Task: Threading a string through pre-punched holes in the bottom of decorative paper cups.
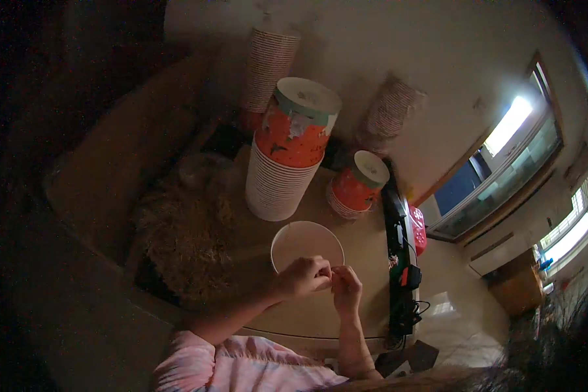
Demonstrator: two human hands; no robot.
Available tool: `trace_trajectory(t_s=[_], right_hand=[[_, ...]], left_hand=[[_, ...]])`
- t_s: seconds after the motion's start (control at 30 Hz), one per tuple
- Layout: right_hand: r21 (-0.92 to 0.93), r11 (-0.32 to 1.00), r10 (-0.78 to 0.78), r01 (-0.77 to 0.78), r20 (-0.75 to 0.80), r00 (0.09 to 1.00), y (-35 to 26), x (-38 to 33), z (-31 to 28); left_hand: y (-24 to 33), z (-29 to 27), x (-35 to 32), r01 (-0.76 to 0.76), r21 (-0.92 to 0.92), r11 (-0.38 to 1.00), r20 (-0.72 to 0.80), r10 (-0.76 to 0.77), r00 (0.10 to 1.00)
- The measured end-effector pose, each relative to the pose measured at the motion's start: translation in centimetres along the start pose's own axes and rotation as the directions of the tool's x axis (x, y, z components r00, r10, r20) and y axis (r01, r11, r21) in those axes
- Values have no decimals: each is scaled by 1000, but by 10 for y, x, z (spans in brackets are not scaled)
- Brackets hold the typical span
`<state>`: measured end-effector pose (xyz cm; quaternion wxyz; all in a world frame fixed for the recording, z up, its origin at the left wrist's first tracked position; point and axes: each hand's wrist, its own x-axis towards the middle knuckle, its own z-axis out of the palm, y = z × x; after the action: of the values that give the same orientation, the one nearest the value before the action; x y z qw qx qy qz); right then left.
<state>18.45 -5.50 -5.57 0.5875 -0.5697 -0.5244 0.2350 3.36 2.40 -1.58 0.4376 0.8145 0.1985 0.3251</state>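
My left hand [304,277] and my right hand [347,287] meet fingertip to fingertip at the near rim of a round white paper tub [300,243]. Both are closed in a pinch. Whatever sits between the fingers is too small and dim to name. The tub stands upright on the pale table [366,261], its mouth facing up and its near side partly covered by my hands. To the left of my left forearm lies a shaggy heap of brown, dry-looking fibrous stuff [189,242].
Beyond the tub rises a tall stack of upturned orange-and-white paper tubs [282,179]. A shorter stack [359,186] stands right of it. Wrapped cup stacks [271,65] are farther back. Along the right edge runs a black strip with cables [402,274], beside a red plastic item [417,230].
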Motion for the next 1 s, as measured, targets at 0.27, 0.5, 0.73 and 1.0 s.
trace_trajectory(t_s=[0.27, 0.5, 0.73, 1.0], right_hand=[[-52, 999, -26, 14, -236, 972, -18, -9, 21], [-270, 936, -317, 228, -358, 878, -13, -15, 38], [-250, 948, -283, 196, -387, 877, -16, -15, 39], [-231, 945, -297, 233, -301, 906, -9, -21, 41]], left_hand=[[-10, -3, 9, 417, -327, 848, 189, -374, 908], [-20, -3, 12, 510, -487, 709, 286, -423, 860], [-12, -2, 10, 360, -242, 901, 93, -348, 933], [-20, -4, 11, 423, -367, 829, 101, -416, 904]])
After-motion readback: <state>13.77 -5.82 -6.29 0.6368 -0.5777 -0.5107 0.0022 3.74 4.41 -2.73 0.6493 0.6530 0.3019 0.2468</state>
